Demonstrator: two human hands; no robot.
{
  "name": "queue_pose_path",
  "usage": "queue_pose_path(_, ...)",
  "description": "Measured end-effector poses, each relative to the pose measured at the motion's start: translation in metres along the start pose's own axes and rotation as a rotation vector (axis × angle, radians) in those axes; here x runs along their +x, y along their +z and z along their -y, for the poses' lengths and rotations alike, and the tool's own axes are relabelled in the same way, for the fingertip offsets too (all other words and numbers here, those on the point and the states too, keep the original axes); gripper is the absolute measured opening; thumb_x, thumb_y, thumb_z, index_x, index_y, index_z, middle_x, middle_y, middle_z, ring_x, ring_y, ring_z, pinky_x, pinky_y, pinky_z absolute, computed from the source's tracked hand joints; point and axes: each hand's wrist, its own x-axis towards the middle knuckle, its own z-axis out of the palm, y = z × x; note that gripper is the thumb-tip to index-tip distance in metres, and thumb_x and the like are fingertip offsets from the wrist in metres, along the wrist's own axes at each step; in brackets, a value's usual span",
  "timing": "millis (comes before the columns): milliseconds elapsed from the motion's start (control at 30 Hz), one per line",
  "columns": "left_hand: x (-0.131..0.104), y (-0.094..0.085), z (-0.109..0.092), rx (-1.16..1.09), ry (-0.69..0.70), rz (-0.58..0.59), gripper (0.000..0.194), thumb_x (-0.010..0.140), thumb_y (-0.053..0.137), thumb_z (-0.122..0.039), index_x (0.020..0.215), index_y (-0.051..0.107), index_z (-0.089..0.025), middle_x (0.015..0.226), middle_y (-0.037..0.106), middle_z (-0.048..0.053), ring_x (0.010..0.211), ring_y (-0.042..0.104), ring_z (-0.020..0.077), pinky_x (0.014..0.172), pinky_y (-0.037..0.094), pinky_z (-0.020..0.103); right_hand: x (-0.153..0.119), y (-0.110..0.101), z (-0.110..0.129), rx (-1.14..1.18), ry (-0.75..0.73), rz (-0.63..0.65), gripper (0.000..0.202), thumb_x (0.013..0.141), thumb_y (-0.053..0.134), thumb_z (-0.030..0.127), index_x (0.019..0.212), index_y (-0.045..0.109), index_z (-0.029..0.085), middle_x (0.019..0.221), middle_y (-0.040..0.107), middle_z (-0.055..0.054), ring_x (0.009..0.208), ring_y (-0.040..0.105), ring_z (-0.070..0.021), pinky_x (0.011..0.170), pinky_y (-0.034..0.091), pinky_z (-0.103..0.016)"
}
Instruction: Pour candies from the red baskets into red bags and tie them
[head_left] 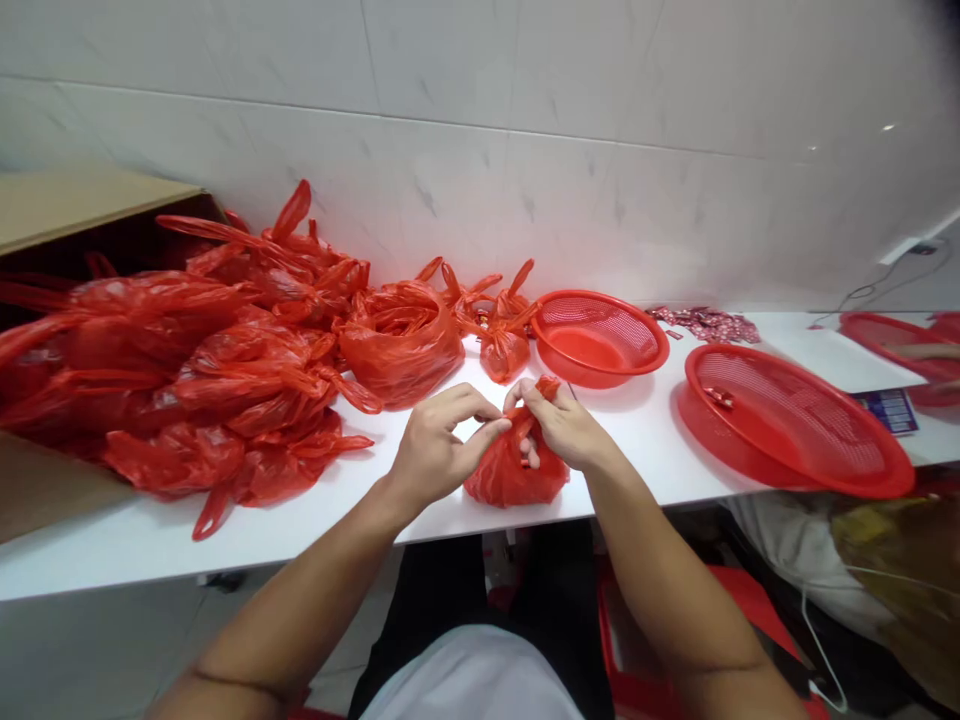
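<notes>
A small red plastic bag [517, 478] rests near the front edge of the white table, with both my hands at its gathered top. My left hand [448, 440] pinches the plastic on the left side between thumb and index finger. Around the handles on the right, my right hand [559, 425] is closed, with some fingertips passing through a loop of the bag. What lies inside the bag is hidden. Just behind my hands stands another small tied red bag [504, 355].
Many filled red bags [247, 390] spill from a cardboard box [82, 205] at left. An open red bag [401, 345] stands beside them. Right are two red baskets [600, 345] and small red-and-white packets [712, 325]. Another person's hand [926, 352] shows at the far right.
</notes>
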Motion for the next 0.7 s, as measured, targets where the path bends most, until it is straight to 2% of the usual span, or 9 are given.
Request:
queue_pose_path(33,-0.005,0.005,0.001,-0.045,-0.010,-0.016,0.006,0.092,0.074,-0.024,0.092,0.070,-0.020,0.101,0.072,0.007,0.094,0.068,0.0193,0.087,0.053,0.032,0.000,-0.001,0.000,0.033,-0.014,0.012,0.060,0.097,0.048,0.076,0.099,0.066,0.019,0.055,0.063,0.003,0.042,0.059,-0.0130,0.043,0.045,-0.022)
queue_pose_path(67,-0.009,0.010,0.002,-0.102,-0.035,-0.014,0.017,0.088,0.078,-0.025,0.101,0.069,-0.021,0.116,0.070,0.009,0.108,0.067,0.0225,0.095,0.052,0.035,-0.001,-0.004,0.000,0.056,-0.037,0.041,0.058,0.098,0.050,0.074,0.099,0.067,0.018,0.058,0.064,0.002,0.043,0.059,-0.0122,0.045,0.046,-0.022)
queue_pose_path(133,-0.015,0.020,0.006,-0.236,-0.117,0.046,0.054,0.079,0.086,-0.027,0.126,0.059,-0.024,0.139,0.061,0.014,0.125,0.063,0.0272,0.102,0.051,0.039,-0.004,-0.010,0.003,0.061,-0.095,0.144,0.052,0.099,0.056,0.066,0.090,0.070,0.017,0.064,0.067,-0.001,0.045,0.056,-0.0097,0.049,0.048,-0.022)
queue_pose_path(200,-0.018,0.028,0.012,-0.325,-0.207,0.167,0.072,0.079,0.084,-0.023,0.141,0.047,-0.025,0.131,0.066,0.012,0.113,0.068,0.0249,0.096,0.054,0.037,-0.010,-0.019,0.005,-0.010,-0.151,0.267,0.043,0.098,0.065,0.056,0.085,0.074,0.016,0.068,0.069,-0.002,0.047,0.054,-0.0086,0.053,0.049,-0.023)
queue_pose_path(267,-0.018,0.031,0.017,-0.343,-0.272,0.272,0.056,0.085,0.072,-0.017,0.137,0.053,-0.023,0.106,0.071,0.005,0.091,0.069,0.0193,0.086,0.054,0.033,-0.017,-0.027,0.005,-0.141,-0.220,0.301,0.027,0.094,0.074,0.044,0.089,0.079,0.018,0.074,0.069,-0.003,0.055,0.059,-0.0107,0.059,0.053,-0.025)
queue_pose_path(300,-0.017,0.032,0.019,-0.353,-0.292,0.309,0.045,0.086,0.067,-0.014,0.129,0.059,-0.021,0.098,0.071,0.003,0.087,0.068,0.0181,0.084,0.053,0.032,-0.021,-0.030,0.002,-0.221,-0.273,0.268,0.019,0.093,0.075,0.038,0.094,0.081,0.020,0.080,0.070,-0.003,0.062,0.063,-0.0124,0.062,0.055,-0.026)
queue_pose_path(367,-0.014,0.032,0.022,-0.446,-0.327,0.350,0.030,0.084,0.065,-0.013,0.114,0.066,-0.019,0.099,0.071,0.004,0.090,0.067,0.0188,0.084,0.052,0.031,-0.026,-0.032,-0.006,-0.384,-0.422,0.124,0.014,0.094,0.072,0.026,0.103,0.083,0.025,0.093,0.070,-0.005,0.075,0.068,-0.0148,0.069,0.057,-0.028)
queue_pose_path(533,-0.006,0.039,0.028,-0.800,-0.471,0.374,0.027,0.091,0.066,-0.029,0.116,0.069,-0.018,0.100,0.073,0.006,0.089,0.067,0.0194,0.087,0.052,0.033,-0.028,-0.020,-0.037,-0.744,-0.848,-0.207,0.044,0.098,0.056,0.008,0.130,0.074,0.032,0.108,0.070,-0.007,0.096,0.069,-0.0177,0.082,0.060,-0.031)
queue_pose_path(700,-0.005,0.048,0.036,-1.024,-0.565,0.369,0.029,0.096,0.064,-0.043,0.102,0.075,-0.017,0.103,0.074,0.008,0.099,0.067,0.0231,0.095,0.050,0.036,-0.020,-0.007,-0.049,-0.916,-1.055,-0.391,0.054,0.100,0.052,0.005,0.148,0.061,0.029,0.108,0.070,-0.011,0.098,0.069,-0.0205,0.083,0.062,-0.034)
